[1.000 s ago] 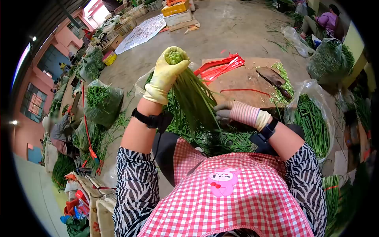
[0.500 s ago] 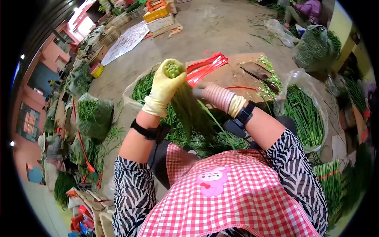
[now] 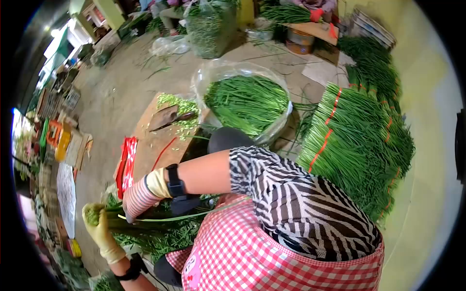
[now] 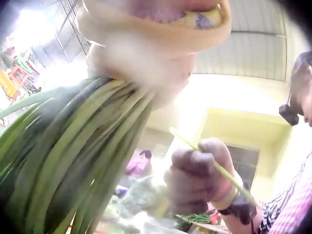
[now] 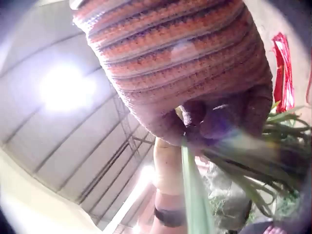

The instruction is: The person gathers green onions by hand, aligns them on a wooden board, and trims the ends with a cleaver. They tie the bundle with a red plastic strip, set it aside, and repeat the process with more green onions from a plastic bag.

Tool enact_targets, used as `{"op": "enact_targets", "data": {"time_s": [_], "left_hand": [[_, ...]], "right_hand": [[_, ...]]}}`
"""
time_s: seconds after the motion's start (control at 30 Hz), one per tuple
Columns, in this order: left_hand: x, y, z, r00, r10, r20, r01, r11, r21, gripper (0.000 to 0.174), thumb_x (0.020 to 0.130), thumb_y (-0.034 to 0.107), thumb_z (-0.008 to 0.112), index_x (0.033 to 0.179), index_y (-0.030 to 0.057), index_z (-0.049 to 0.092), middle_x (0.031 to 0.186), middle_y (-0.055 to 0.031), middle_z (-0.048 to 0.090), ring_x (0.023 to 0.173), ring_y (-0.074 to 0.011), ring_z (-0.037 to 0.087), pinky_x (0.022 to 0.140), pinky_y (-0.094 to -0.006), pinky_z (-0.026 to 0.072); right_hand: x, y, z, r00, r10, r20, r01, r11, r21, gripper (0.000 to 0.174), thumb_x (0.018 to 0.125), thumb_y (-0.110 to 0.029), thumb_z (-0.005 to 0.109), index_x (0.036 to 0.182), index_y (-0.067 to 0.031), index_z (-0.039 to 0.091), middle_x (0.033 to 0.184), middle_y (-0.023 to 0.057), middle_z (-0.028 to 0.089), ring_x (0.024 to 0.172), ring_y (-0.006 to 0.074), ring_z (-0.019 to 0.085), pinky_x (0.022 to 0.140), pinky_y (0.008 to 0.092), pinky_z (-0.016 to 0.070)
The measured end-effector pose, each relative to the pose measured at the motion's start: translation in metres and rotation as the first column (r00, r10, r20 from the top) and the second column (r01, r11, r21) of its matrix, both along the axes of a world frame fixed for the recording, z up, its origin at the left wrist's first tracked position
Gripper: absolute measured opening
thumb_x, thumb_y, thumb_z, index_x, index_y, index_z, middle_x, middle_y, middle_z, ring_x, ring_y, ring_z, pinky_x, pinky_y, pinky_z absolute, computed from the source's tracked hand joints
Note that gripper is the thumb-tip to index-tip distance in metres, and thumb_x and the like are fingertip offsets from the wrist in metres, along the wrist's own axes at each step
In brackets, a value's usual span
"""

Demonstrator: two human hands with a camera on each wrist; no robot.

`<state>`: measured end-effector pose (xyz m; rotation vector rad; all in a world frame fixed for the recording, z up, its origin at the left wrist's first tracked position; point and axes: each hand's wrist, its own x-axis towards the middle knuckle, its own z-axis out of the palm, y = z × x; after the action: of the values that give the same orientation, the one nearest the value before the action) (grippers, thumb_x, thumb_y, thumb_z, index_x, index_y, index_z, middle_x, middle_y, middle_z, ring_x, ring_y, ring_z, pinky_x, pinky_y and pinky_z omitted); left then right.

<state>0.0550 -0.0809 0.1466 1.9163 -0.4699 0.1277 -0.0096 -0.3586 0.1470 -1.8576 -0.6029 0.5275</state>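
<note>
My left hand (image 3: 100, 232), in a yellow glove, grips a thick bunch of chives (image 4: 73, 161) near its pale cut ends. The long green leaves hang from the fist and spread in the left wrist view. Close beside the bunch is my right hand (image 3: 137, 198), in a striped glove with dark fingers. It pinches one single chive stalk (image 5: 192, 195), which stands apart from the bunch in the left wrist view. Loose greens (image 3: 167, 242) lie beneath both hands, in front of the checked apron.
A wooden board (image 3: 145, 121) carries a knife (image 3: 172, 120), chopped pale bits and red ties (image 3: 127, 162). Beyond it stands a plastic-lined container (image 3: 285, 104) of chives. Tied bundles (image 3: 349, 136) are stacked at the right by the wall. Another person's red-gloved hand (image 3: 316, 15) is at the back.
The head view has swung right, bringing the stacked bundles and wall into sight. My right hand has drawn a single stalk away from the bunch; my left hand keeps its grip.
</note>
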Motion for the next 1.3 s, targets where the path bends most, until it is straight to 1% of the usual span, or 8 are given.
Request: {"op": "enact_targets", "data": {"time_s": [0.13,0.27,0.5,0.63,0.73,0.83,1.0,1.3], "left_hand": [[-0.008,0.039,0.052,0.996,-0.082,0.022,0.084,0.978,-0.19,0.026,0.1,0.005,0.062,0.126,0.0013,0.061,0.117,-0.0054,0.064,0.108,-0.0174,0.062,0.101,-0.0336,0.0488],[-0.007,0.076,0.08,0.982,-0.074,0.176,0.117,0.962,-0.248,0.035,0.103,0.006,0.054,0.136,-0.0043,0.057,0.137,-0.014,0.058,0.118,-0.0267,0.063,0.11,-0.0429,0.0488],[0.003,0.044,0.114,0.998,-0.007,0.067,0.042,0.838,-0.545,0.029,0.1,0.006,0.06,0.128,-0.0012,0.065,0.122,-0.0139,0.069,0.116,-0.0284,0.066,0.109,-0.0482,0.0513],[0.031,0.005,0.117,0.905,-0.297,0.306,0.361,0.915,-0.181,0.038,0.101,0.014,0.064,0.135,-0.0007,0.06,0.13,-0.0146,0.065,0.122,-0.0274,0.062,0.109,-0.0425,0.0489],[0.031,-0.076,0.125,0.839,-0.472,0.271,0.531,0.821,-0.21,0.036,0.095,0.016,0.072,0.127,0.0002,0.064,0.114,-0.0063,0.067,0.104,-0.0182,0.064,0.091,-0.0345,0.0544],[0.001,-0.165,0.149,0.898,-0.439,-0.016,0.412,0.854,-0.317,0.028,0.092,0.013,0.073,0.116,-0.0005,0.068,0.095,-0.0044,0.068,0.08,-0.0153,0.065,0.073,-0.0278,0.0546],[0.001,-0.228,0.137,0.916,-0.388,0.103,0.402,0.885,-0.235,0.007,0.087,0.01,0.068,0.081,0.0062,0.065,0.07,-0.0002,0.057,0.062,-0.0125,0.052,0.058,-0.0311,0.0425],[0.023,-0.219,0.075,0.937,-0.35,-0.027,0.35,0.937,-0.005,0.063,0.091,0.032,0.074,0.139,-0.0013,0.049,0.126,-0.0162,0.066,0.115,-0.0274,0.065,0.103,-0.0403,0.0499]], "right_hand": [[-0.054,-0.115,0.023,0.744,-0.372,0.555,0.438,0.899,0.015,0.033,0.089,-0.03,0.063,0.104,-0.0032,0.075,0.095,0.021,0.074,0.087,0.0352,0.071,0.081,0.045,0.056],[-0.139,-0.31,0.074,0.253,-0.967,0.028,0.925,0.25,0.286,0.034,0.1,-0.024,0.064,0.128,-0.0058,0.069,0.11,0.0106,0.073,0.097,0.0216,0.07,0.081,0.0329,0.0594],[-0.265,-0.668,-0.037,-0.443,-0.85,-0.284,0.788,-0.52,0.329,0.055,0.104,-0.04,0.056,0.146,-0.0036,0.053,0.139,0.0151,0.062,0.13,0.025,0.059,0.106,0.0407,0.0503],[-0.201,-0.514,0.001,-0.192,-0.944,-0.267,0.859,-0.293,0.419,0.058,0.108,-0.038,0.052,0.155,-0.0052,0.045,0.149,0.0146,0.056,0.136,0.0247,0.055,0.114,0.0391,0.0444],[-0.094,-0.385,0.014,0.602,-0.743,0.294,0.683,0.669,0.292,0.056,0.113,-0.026,0.034,0.162,0.0,0.028,0.162,0.0166,0.043,0.151,0.0227,0.039,0.125,0.0347,0.0293],[-0.04,-0.205,0.054,0.796,-0.486,0.36,0.383,0.866,0.321,0.077,0.108,-0.046,0.048,0.165,-0.0007,0.022,0.163,0.0184,0.041,0.152,0.0252,0.037,0.128,0.0387,0.0224],[0.005,-0.096,0.014,0.807,-0.401,0.433,0.229,0.889,0.397,0.076,0.094,-0.051,0.073,0.147,-0.0004,0.052,0.136,0.015,0.065,0.123,0.0234,0.061,0.107,0.0381,0.0474],[0.001,-0.081,-0.038,0.851,-0.307,-0.427,0.524,0.421,0.74,0.051,0.089,-0.02,0.077,0.134,-0.0029,0.061,0.104,0.0093,0.071,0.096,0.0242,0.073,0.087,0.0418,0.0614]]}}
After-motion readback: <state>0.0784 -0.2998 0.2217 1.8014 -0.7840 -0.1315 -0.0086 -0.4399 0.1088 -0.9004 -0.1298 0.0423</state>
